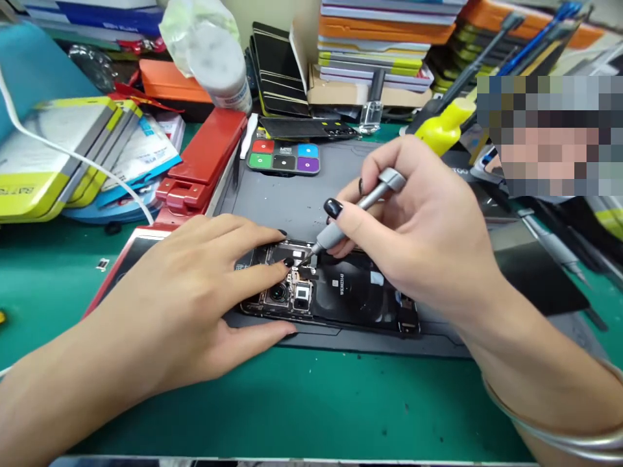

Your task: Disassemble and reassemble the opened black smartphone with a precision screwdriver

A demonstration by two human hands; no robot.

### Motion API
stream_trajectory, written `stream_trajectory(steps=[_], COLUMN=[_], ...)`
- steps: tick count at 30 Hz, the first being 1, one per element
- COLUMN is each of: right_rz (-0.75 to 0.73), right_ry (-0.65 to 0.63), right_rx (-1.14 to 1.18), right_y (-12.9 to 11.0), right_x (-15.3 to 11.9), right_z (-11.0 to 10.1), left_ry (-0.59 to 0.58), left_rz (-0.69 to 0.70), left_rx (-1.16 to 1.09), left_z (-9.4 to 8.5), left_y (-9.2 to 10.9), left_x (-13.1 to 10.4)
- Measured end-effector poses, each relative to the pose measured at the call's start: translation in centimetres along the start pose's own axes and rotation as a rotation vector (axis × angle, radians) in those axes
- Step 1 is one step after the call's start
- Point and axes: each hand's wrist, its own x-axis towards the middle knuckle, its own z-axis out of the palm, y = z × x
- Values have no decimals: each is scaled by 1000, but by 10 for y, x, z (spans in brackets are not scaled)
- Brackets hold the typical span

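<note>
An opened smartphone (348,288) lies on the grey work mat, its back off, with camera modules and a black inner cover exposed. My left hand (195,292) braces the camera end, fingers on its far side and thumb along the near edge. One fingertip presses among the parts above the camera lens. A grey precision screwdriver (335,235) is pinched in my right hand (413,214), slanting down to the left. Its tip reaches the parts beside that fingertip; exact contact is too small to tell. Part of the phone's far edge is hidden behind my right hand.
On the grey mat (277,201) sits a colored magnetic block (283,157). A red clamp-like holder (204,152) stands left, near yellow-white boxes (53,155). Behind are a white bottle (219,65), stacked boxes (384,29) and a yellow bottle (442,126). Another screwdriver (549,240) lies right.
</note>
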Motion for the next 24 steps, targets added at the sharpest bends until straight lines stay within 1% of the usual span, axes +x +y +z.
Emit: stream_trajectory(steps=[4,7,12,14,17,21,24], right_rz=[80,180,295,291,219,173,150], right_ry=[14,1,-8,24,86,123,166], right_rx=[60,147,299,318,279,268,267], right_y=[3,6,9,9,7,2,-4], right_x=[1,4,7,7,7,8,9], right_z=[1,-1,-2,-2,-4,-11,-20], left_ry=[24,29,51,57,43,18,59], left_rz=[-26,-14,-19,-37,-62,-93,-130], left_rx=[-4,2,5,-3,-10,-7,-8], left_z=[2,4,9,11,12,14,16], left_y=[-4,-5,-3,-3,-3,0,3], left_x=[-3,-4,-8,-10,-12,-14,-16])
